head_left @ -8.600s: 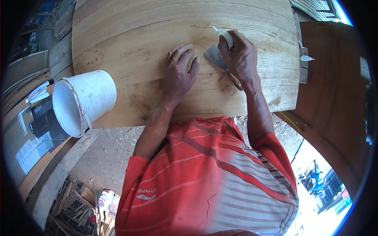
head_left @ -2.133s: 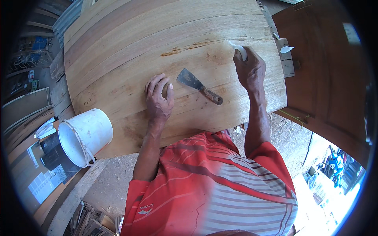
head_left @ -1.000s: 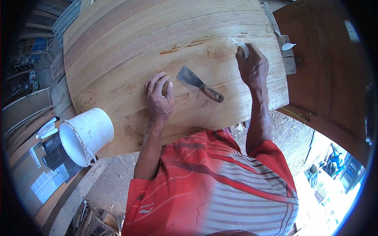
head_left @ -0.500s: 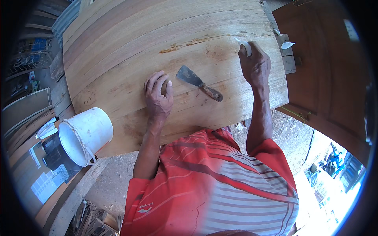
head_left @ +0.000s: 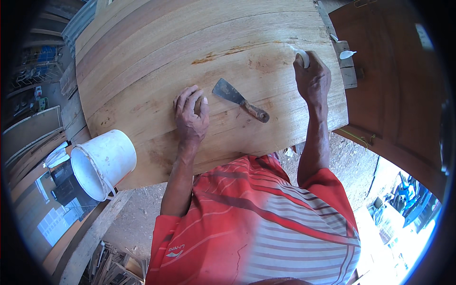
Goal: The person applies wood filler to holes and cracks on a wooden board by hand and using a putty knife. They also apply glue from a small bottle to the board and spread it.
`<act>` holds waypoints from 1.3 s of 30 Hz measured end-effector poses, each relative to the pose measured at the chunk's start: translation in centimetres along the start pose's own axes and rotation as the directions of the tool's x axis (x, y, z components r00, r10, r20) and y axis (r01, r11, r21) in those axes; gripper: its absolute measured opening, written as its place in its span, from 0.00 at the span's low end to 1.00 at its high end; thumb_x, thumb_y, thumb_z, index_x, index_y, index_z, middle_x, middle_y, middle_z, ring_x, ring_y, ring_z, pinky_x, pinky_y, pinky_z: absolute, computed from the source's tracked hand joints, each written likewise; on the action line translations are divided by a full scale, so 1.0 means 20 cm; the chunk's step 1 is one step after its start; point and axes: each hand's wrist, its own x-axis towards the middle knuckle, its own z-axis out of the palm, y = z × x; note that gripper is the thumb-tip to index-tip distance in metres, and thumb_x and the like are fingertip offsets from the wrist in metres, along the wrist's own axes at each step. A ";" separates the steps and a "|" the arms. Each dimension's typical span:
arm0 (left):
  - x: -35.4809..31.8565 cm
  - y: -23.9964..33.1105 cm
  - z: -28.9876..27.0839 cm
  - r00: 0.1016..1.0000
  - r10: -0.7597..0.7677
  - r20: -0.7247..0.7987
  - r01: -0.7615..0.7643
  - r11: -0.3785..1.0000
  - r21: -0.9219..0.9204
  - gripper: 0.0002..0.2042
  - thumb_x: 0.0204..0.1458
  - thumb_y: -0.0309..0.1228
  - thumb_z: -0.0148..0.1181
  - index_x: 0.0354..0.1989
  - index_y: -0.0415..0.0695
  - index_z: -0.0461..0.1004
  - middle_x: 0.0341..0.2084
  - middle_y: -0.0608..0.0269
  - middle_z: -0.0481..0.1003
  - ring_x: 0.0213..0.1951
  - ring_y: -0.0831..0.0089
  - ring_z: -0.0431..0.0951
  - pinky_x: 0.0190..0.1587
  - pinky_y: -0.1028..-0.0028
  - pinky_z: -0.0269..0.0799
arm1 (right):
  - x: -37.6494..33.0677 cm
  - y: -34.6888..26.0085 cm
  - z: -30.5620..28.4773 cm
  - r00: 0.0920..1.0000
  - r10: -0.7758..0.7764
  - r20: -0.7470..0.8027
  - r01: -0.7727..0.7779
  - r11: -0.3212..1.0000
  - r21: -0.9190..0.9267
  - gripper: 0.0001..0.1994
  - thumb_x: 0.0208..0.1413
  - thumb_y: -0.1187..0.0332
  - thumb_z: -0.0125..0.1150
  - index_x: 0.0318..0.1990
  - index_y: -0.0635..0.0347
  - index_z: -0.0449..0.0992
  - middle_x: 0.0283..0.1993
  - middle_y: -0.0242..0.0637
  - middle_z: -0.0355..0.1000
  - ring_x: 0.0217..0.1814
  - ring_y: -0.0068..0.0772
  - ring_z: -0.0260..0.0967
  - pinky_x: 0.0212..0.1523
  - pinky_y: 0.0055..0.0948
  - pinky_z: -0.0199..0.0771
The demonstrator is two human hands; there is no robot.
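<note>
A wide wooden panel (head_left: 156, 85) of joined boards lies before me, with a brown-stained crack running across its upper middle. My right hand (head_left: 313, 80) grips a small white squeeze bottle (head_left: 303, 57), its narrow tip pointing left at the right end of the crack line. Whether the tip touches the wood I cannot tell. My left hand (head_left: 191, 114) rests on the panel with slightly bent fingers and the thumb apart; nothing shows in it. Between the hands lies a putty knife (head_left: 241, 100) with a dark blade and a worn handle.
A white bucket (head_left: 114, 154) lies tipped at the panel's lower left corner. Beyond the right edge are a small white nozzle-shaped piece (head_left: 347, 54) on a wood block and a large brown door-like panel (head_left: 389, 90). Wood scraps (head_left: 116, 268) lie on the ground at lower left.
My right hand has moved slightly to the right along the crack line with the squeeze bottle. The left hand, putty knife and bucket have stayed in place.
</note>
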 end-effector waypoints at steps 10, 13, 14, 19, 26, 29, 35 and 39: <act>0.00 0.01 0.00 1.000 0.002 -0.002 -0.002 1.000 0.004 0.11 0.58 0.26 0.68 0.49 0.42 0.83 0.55 0.56 0.81 0.60 0.52 0.78 0.66 0.55 0.73 | 0.00 -0.02 -0.01 1.000 0.002 0.015 -0.002 0.999 0.041 0.09 0.64 0.62 0.67 0.39 0.58 0.81 0.32 0.49 0.79 0.33 0.57 0.79 0.36 0.46 0.77; 0.00 0.01 0.00 1.000 0.006 -0.003 -0.006 1.000 0.010 0.11 0.59 0.26 0.68 0.49 0.42 0.83 0.55 0.56 0.81 0.60 0.52 0.78 0.66 0.54 0.73 | 0.00 -0.01 -0.01 1.000 0.009 0.027 -0.010 0.999 0.040 0.09 0.64 0.62 0.67 0.39 0.59 0.81 0.32 0.49 0.79 0.34 0.57 0.79 0.36 0.46 0.76; 0.00 0.01 0.00 1.000 0.007 -0.001 -0.007 1.000 0.014 0.11 0.59 0.26 0.68 0.49 0.42 0.83 0.55 0.56 0.81 0.60 0.52 0.78 0.66 0.54 0.73 | -0.01 -0.01 -0.01 0.999 0.009 0.031 -0.010 0.999 0.033 0.09 0.65 0.62 0.67 0.39 0.59 0.81 0.33 0.49 0.79 0.34 0.57 0.79 0.36 0.47 0.76; 0.00 0.01 0.00 1.000 0.013 0.007 -0.014 1.000 0.021 0.11 0.59 0.26 0.68 0.49 0.42 0.83 0.55 0.56 0.81 0.60 0.52 0.78 0.66 0.55 0.73 | 0.00 0.04 -0.02 0.999 0.032 -0.022 -0.032 0.999 0.009 0.10 0.65 0.62 0.67 0.39 0.59 0.81 0.33 0.49 0.79 0.34 0.57 0.80 0.36 0.47 0.77; 0.01 0.01 0.00 1.000 0.025 0.009 -0.026 0.999 0.026 0.10 0.60 0.27 0.68 0.49 0.41 0.83 0.55 0.57 0.80 0.59 0.54 0.79 0.65 0.55 0.73 | 0.02 0.12 -0.06 0.986 0.152 -0.063 -0.149 0.988 0.047 0.11 0.65 0.61 0.67 0.42 0.61 0.83 0.34 0.50 0.81 0.34 0.53 0.82 0.38 0.43 0.78; 0.01 0.02 0.00 1.000 0.023 0.008 -0.023 0.999 0.033 0.10 0.60 0.27 0.68 0.49 0.41 0.83 0.55 0.57 0.80 0.59 0.54 0.79 0.65 0.55 0.73 | 0.03 0.15 -0.06 0.981 0.179 -0.078 -0.171 0.981 0.097 0.12 0.66 0.61 0.66 0.43 0.61 0.84 0.33 0.49 0.81 0.33 0.49 0.82 0.38 0.42 0.78; 0.01 0.00 0.00 0.999 0.043 0.004 -0.044 0.998 0.039 0.10 0.60 0.27 0.68 0.49 0.41 0.83 0.54 0.57 0.80 0.58 0.55 0.79 0.64 0.55 0.73 | 0.04 0.16 -0.05 0.984 0.156 -0.082 -0.145 0.982 0.124 0.12 0.66 0.60 0.65 0.43 0.61 0.84 0.33 0.49 0.81 0.34 0.50 0.82 0.38 0.42 0.79; 0.01 0.01 0.00 0.999 0.041 0.002 -0.041 0.998 0.043 0.10 0.60 0.27 0.68 0.49 0.41 0.83 0.54 0.56 0.80 0.58 0.54 0.79 0.64 0.55 0.73 | 0.05 0.17 -0.02 0.987 0.142 -0.078 -0.136 0.988 0.076 0.12 0.66 0.60 0.66 0.43 0.60 0.83 0.34 0.50 0.81 0.36 0.54 0.82 0.39 0.44 0.79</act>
